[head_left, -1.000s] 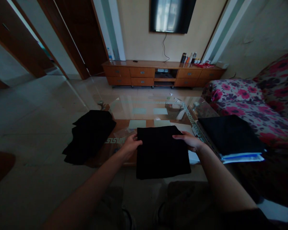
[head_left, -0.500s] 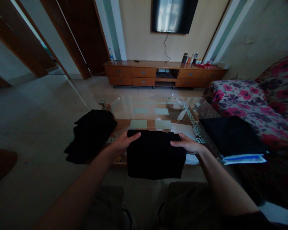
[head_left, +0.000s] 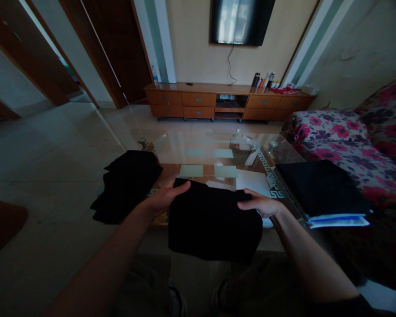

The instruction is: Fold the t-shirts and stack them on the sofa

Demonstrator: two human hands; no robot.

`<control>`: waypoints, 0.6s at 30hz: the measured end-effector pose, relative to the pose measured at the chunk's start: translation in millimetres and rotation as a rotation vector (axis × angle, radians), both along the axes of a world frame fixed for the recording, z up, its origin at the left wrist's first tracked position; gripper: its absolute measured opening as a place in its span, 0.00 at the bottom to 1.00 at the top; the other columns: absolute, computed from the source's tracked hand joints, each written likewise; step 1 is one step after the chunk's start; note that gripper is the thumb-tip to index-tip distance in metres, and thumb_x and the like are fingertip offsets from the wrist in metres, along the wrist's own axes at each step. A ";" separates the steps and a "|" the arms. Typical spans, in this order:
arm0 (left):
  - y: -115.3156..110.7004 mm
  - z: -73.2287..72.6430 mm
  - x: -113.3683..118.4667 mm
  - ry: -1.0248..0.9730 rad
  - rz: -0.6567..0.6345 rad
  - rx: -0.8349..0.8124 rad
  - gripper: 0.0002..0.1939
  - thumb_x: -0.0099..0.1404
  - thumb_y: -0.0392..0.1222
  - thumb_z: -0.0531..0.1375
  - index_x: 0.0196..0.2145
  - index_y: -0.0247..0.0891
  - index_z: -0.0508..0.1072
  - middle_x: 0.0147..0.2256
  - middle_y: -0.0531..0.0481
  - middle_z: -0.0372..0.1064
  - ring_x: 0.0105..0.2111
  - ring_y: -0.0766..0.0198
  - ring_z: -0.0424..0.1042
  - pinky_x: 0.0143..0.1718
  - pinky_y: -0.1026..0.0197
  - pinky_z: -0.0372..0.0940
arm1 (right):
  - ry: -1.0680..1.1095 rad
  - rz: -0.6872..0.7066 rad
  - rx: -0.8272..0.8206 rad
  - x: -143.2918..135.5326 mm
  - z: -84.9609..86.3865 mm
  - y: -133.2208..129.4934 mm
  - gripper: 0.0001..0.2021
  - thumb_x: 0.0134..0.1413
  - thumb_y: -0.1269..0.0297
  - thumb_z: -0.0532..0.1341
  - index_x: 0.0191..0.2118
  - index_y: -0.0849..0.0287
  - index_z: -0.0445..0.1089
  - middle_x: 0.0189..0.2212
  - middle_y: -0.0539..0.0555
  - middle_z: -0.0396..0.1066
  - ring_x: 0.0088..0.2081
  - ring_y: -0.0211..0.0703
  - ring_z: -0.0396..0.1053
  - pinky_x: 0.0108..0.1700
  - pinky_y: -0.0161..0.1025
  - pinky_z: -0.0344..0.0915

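A folded piece of black cloth hangs in front of me, over the near edge of the glass table. My left hand grips its upper left corner, thumb on the near face. On the upper right corner, my right hand is closed the same way; the fingers of both hands are mostly hidden behind the cloth. The cloth tilts slightly down to the right. A heap of black cloth lies at the table's left end. At the right end rests a flat black stack with white and blue edges showing beneath.
A floral sofa stands to the right. Beyond the table is a low wooden cabinet with bottles on top, under a wall-mounted television. White papers show through the glass. A brown object is at far left.
The cloth has come slightly closer and lower, spread a little wider, and its right side has dipped. Both hands keep their hold. The view has shifted slightly.
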State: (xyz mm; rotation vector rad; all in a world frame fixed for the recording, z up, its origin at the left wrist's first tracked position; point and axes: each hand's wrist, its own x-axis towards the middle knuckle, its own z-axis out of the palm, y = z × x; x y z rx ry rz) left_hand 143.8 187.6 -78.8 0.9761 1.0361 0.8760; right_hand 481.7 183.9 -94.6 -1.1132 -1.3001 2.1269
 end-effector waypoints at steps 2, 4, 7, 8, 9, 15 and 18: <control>-1.6 5.3 0.2 -0.010 0.019 0.003 0.23 0.58 0.54 0.72 0.44 0.35 0.77 0.38 0.42 0.79 0.40 0.52 0.78 0.44 0.54 0.72 | 0.002 -0.021 -0.001 3.6 -4.2 1.7 0.27 0.46 0.48 0.74 0.49 0.61 0.76 0.40 0.56 0.78 0.37 0.42 0.76 0.43 0.38 0.74; -3.2 8.6 -0.2 -0.005 0.024 -0.007 0.23 0.57 0.54 0.72 0.43 0.35 0.77 0.38 0.42 0.79 0.40 0.53 0.78 0.43 0.55 0.72 | -0.007 -0.019 0.026 6.9 -4.1 2.5 0.31 0.45 0.47 0.75 0.52 0.59 0.75 0.43 0.57 0.78 0.39 0.43 0.77 0.45 0.39 0.74; -5.6 10.1 -2.8 0.096 0.001 -0.013 0.25 0.57 0.57 0.71 0.43 0.34 0.77 0.39 0.42 0.79 0.38 0.53 0.78 0.40 0.55 0.72 | -0.059 0.071 0.126 3.9 5.5 -0.5 0.37 0.42 0.55 0.77 0.60 0.53 0.71 0.55 0.56 0.74 0.50 0.46 0.75 0.53 0.40 0.71; -6.4 10.3 -4.2 0.156 -0.017 -0.004 0.26 0.57 0.58 0.71 0.44 0.34 0.78 0.39 0.42 0.79 0.38 0.53 0.78 0.39 0.56 0.71 | -0.066 0.131 0.172 -0.4 9.8 -2.7 0.39 0.42 0.57 0.77 0.62 0.52 0.69 0.59 0.56 0.71 0.54 0.47 0.73 0.55 0.41 0.70; -7.4 10.6 -5.6 0.220 -0.042 0.009 0.26 0.57 0.58 0.71 0.44 0.35 0.78 0.39 0.42 0.79 0.38 0.53 0.78 0.38 0.57 0.71 | -0.067 0.198 0.216 -6.5 13.7 -5.3 0.40 0.44 0.58 0.77 0.64 0.51 0.67 0.61 0.56 0.69 0.57 0.48 0.71 0.57 0.41 0.69; -14.6 15.9 -11.6 0.365 -0.159 0.106 0.22 0.58 0.57 0.70 0.42 0.38 0.81 0.38 0.44 0.80 0.37 0.53 0.77 0.35 0.60 0.70 | -0.222 0.473 0.410 -46.4 17.1 -20.4 0.27 0.53 0.53 0.72 0.57 0.58 0.72 0.44 0.52 0.78 0.40 0.42 0.75 0.38 0.32 0.71; -17.6 17.9 -13.1 0.293 -0.193 0.093 0.19 0.58 0.54 0.70 0.40 0.38 0.81 0.35 0.45 0.80 0.34 0.55 0.77 0.32 0.61 0.69 | -0.323 0.525 0.438 -48.4 22.5 -24.5 0.18 0.60 0.49 0.66 0.44 0.61 0.77 0.34 0.50 0.76 0.31 0.35 0.71 0.29 0.28 0.65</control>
